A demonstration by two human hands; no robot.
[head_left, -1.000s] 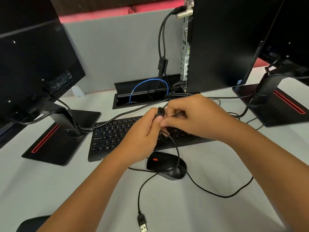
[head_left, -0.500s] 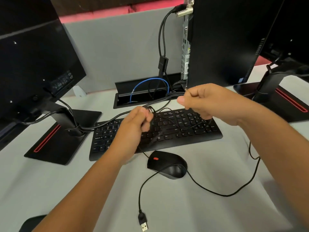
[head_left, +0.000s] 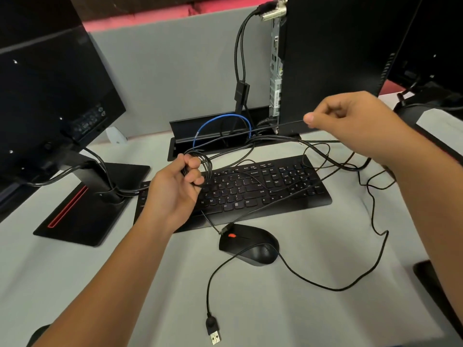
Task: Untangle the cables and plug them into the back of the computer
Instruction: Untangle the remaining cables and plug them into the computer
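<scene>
Coil (head_left: 198,164) gripped in left hand (head_left: 175,189) over keyboard (head_left: 250,189); strand pinched by right hand (head_left: 350,116), stretched toward 2 o'clock. Plug (head_left: 213,331) loose at 6 o'clock, nearer left; computer (head_left: 325,58) at 12.

**Desk surroundings around the black keyboard**

A flat black keyboard (head_left: 263,186) lies across the middle of a pale grey desk (head_left: 75,284). Just in front of the keyboard sits a black mouse with an orange-red scroll wheel (head_left: 249,244). Left of the keyboard stands a black monitor (head_left: 45,101) on a flat black stand base with a red stripe (head_left: 82,209). Behind the keyboard a black rectangular cable hatch (head_left: 180,144) opens in the desk, backed by a grey partition panel (head_left: 170,71) with a red band along its top. Far right of the keyboard, part of a second black monitor (head_left: 431,41) enters view.
</scene>
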